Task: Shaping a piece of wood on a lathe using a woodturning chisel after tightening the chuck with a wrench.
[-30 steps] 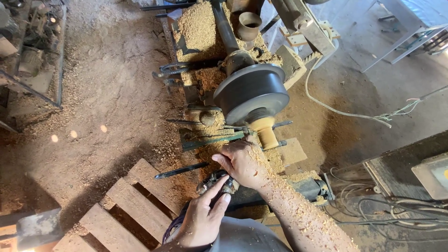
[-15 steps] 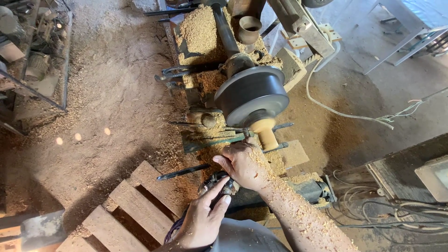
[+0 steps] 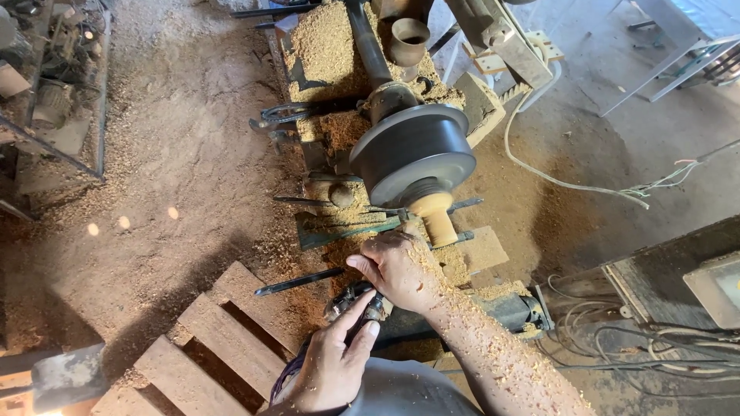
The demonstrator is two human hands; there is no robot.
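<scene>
A pale wooden workpiece [image 3: 436, 217] sticks out of the dark round faceplate [image 3: 412, 154] of a wood lathe. My right hand [image 3: 398, 267], dusted with sawdust, is closed over the front of a turning tool [image 3: 353, 299], right next to the workpiece. My left hand [image 3: 333, 367] grips the tool's dark handle lower down, close to my body. The tool's tip is hidden under my right hand.
Sawdust heaps cover the lathe bed [image 3: 324, 54] and the floor. Loose chisels [image 3: 299, 282] lie by the lathe. A wooden pallet [image 3: 223, 331] lies at lower left, a metal rack [image 3: 54, 115] at upper left, and white cables [image 3: 570, 185] and a dark box [image 3: 678, 285] at right.
Both hands hold the tool in the same place beside the workpiece. Only the view has shifted slightly.
</scene>
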